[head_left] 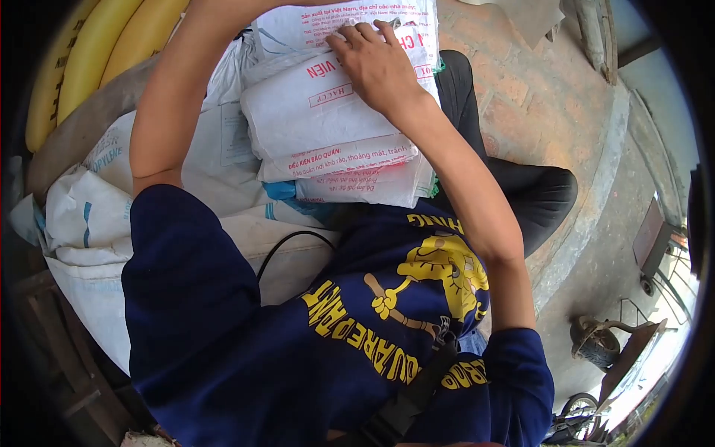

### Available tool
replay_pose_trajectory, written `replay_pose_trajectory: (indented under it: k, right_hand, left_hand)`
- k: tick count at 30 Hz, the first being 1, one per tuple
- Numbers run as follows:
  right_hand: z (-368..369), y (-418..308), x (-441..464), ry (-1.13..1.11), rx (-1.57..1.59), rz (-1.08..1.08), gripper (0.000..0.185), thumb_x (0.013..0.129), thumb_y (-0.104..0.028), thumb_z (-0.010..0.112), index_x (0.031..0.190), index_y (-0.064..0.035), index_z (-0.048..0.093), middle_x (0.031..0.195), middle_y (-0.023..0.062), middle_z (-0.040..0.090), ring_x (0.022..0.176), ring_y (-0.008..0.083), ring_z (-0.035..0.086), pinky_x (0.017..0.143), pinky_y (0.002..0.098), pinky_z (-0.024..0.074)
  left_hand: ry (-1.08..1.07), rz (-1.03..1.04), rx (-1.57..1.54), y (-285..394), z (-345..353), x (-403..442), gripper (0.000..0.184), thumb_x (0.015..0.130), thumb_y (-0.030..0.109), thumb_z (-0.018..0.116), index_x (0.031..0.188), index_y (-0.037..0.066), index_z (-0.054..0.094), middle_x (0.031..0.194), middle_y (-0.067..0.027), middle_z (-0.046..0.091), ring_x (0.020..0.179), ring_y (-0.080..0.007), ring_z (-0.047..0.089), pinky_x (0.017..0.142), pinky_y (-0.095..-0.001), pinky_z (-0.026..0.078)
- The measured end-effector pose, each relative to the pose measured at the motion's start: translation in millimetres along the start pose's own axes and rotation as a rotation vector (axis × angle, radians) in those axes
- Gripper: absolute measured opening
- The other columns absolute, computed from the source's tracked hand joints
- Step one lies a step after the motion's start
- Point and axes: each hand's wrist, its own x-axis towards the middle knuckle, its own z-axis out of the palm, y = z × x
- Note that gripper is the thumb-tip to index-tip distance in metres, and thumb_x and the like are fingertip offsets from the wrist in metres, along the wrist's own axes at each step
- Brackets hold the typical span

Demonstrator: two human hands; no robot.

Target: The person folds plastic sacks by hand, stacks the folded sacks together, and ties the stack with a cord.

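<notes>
A stack of folded white woven sacks point(298, 115) with red and grey print lies in front of my torso. My right hand point(376, 65) rests palm down on the stack. Its fingers are apart and bent over a fold near the upper sack point(372, 13). A small greyish thing shows by the fingertips, too small to name. My left forearm reaches up past the left side of the stack and leaves at the top edge, so my left hand is outside the picture. Green stitching point(438, 67) shows along the sacks' right edge.
Large filled white sacks point(97, 223) lie to my left, with a yellow cushion-like object point(97, 52) behind them. My bent leg in black trousers point(536, 186) is at the right, over a brick floor point(521, 112). A motorbike wheel point(581, 410) stands at the lower right.
</notes>
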Motion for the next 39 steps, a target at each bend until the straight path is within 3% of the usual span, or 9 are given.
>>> replay_pose_trajectory:
  k: [1, 3, 7, 13, 22, 26, 29, 34, 39]
  right_hand:
    - [-3.3, 1.7, -16.1, 0.207, 0.018, -0.038, 0.041, 0.083, -0.009, 0.057, 0.124, -0.0077, 0.054, 0.123, 0.0136, 0.055, 0.122, 0.0265, 0.047, 0.105, 0.0456, 0.0297]
    - [-40.2, -4.0, -51.1, 0.081, 0.158, -0.01, 0.053, 0.085, -0.017, 0.059, 0.135, -0.007, 0.045, 0.135, 0.0141, 0.045, 0.133, 0.0285, 0.034, 0.109, 0.0454, 0.0258]
    - [-61.3, -41.1, -117.3, -0.425, 0.42, -0.14, 0.069, 0.079, -0.034, 0.067, 0.138, -0.0114, 0.041, 0.151, 0.007, 0.025, 0.14, 0.027, 0.021, 0.114, 0.0439, 0.019]
    - [-10.2, -68.6, -130.8, -0.355, 0.031, -0.2, 0.057, 0.09, -0.022, 0.045, 0.145, -0.0168, 0.03, 0.154, 0.0043, 0.019, 0.141, 0.0234, 0.019, 0.114, 0.0415, 0.0169]
    - [-41.9, -54.5, -143.5, -0.257, -0.036, -0.201, 0.045, 0.088, -0.021, 0.05, 0.132, -0.0178, 0.047, 0.145, 0.0051, 0.034, 0.128, 0.0213, 0.035, 0.108, 0.0447, 0.0223]
    - [-68.7, -19.7, -168.1, -0.236, 0.304, 0.363, 0.089, 0.065, -0.016, 0.076, 0.141, -0.0073, 0.03, 0.134, 0.0188, 0.036, 0.121, 0.0348, 0.037, 0.102, 0.0439, 0.03]
    - [-49.3, -3.5, -194.7, -0.282, 0.74, 0.914, 0.101, 0.069, -0.023, 0.081, 0.14, 0.0066, 0.016, 0.121, 0.0265, 0.039, 0.114, 0.04, 0.04, 0.1, 0.0437, 0.0321]
    - [-35.2, -1.7, -204.0, -0.546, 0.914, 0.751, 0.065, 0.083, -0.036, 0.068, 0.124, 0.0093, 0.043, 0.116, 0.0228, 0.044, 0.11, 0.0355, 0.042, 0.095, 0.0403, 0.0362]
    - [-45.1, -4.1, -166.8, -0.611, 1.963, 1.311, 0.066, 0.081, -0.012, 0.07, 0.135, -0.0015, 0.034, 0.131, 0.0112, 0.046, 0.122, 0.0252, 0.041, 0.105, 0.0364, 0.0303]
  left_hand:
    - [-0.189, 0.042, -0.005, -10.4, 24.1, -11.5, 0.047, 0.09, 0.036, 0.054, 0.124, 0.004, 0.051, 0.118, -0.0193, 0.057, 0.104, -0.029, 0.056, 0.089, -0.0372, 0.044]
    - [-0.548, 0.137, 0.001, -26.0, 65.7, -34.6, 0.065, 0.091, 0.05, 0.049, 0.137, 0.005, 0.04, 0.134, -0.0243, 0.044, 0.123, -0.0338, 0.047, 0.098, -0.0388, 0.041]
    - [-0.506, 0.13, 0.332, -58.3, 113.5, -83.3, 0.1, 0.073, 0.07, 0.059, 0.147, 0.015, 0.021, 0.148, -0.0186, 0.026, 0.13, -0.0387, 0.036, 0.107, -0.0409, 0.033]
    - [-0.604, -0.16, -0.493, -142.4, 145.0, -76.8, 0.103, 0.063, 0.051, 0.08, 0.141, 0.009, 0.027, 0.142, -0.0186, 0.029, 0.132, -0.0353, 0.033, 0.109, -0.0416, 0.029]
    - [-1.067, -0.386, -0.789, -164.5, 145.4, -74.8, 0.101, 0.057, 0.038, 0.085, 0.14, 0.007, 0.037, 0.134, -0.0156, 0.048, 0.123, -0.0271, 0.046, 0.103, -0.0376, 0.037]
    - [-1.183, -0.292, -0.844, -164.9, 159.2, -78.2, 0.101, 0.054, 0.036, 0.087, 0.138, 0.006, 0.038, 0.132, -0.0158, 0.051, 0.119, -0.0274, 0.05, 0.1, -0.0363, 0.039]
    - [-1.089, -0.336, -0.882, -157.6, 171.3, -85.5, 0.101, 0.054, 0.033, 0.088, 0.136, 0.001, 0.038, 0.128, -0.0155, 0.053, 0.118, -0.0254, 0.05, 0.101, -0.0347, 0.039]
    - [-1.094, -0.38, -0.946, -156.8, 192.4, -96.4, 0.093, 0.055, 0.035, 0.086, 0.131, 0.001, 0.045, 0.123, -0.0153, 0.055, 0.114, -0.0253, 0.051, 0.099, -0.0338, 0.039]
    - [-0.912, -0.363, -0.895, -159.9, 203.8, -105.2, 0.09, 0.056, 0.042, 0.082, 0.128, -0.001, 0.049, 0.121, -0.0175, 0.056, 0.115, -0.0281, 0.051, 0.098, -0.0339, 0.037]
